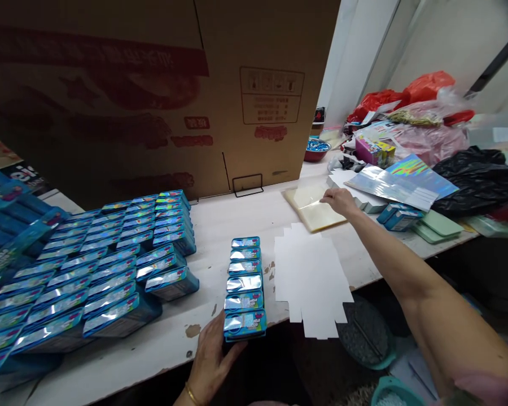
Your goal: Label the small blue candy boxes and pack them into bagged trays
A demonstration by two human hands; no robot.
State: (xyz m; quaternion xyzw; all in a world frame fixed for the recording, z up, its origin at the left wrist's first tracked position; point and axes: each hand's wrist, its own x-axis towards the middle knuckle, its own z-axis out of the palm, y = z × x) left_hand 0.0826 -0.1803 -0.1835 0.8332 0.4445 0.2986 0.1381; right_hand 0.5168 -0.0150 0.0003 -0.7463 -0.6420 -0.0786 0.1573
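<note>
Left hand (209, 361), fingers closed around a stacked row of flat blue foil-topped tins (244, 307); right hand (341, 202), fingers open on a pale translucent plastic sheet (309, 208); round red bowl (314, 157) holding small blue pieces.

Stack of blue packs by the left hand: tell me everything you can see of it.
The stack of blue packs is one row of six or seven flat, rectangular packs, overlapping like shingles. Each has a shiny, foil-like face and a colourful label; the small print is unreadable. The row lies on the white worktop, its near end at the edge, where the left hand touches it.
</note>
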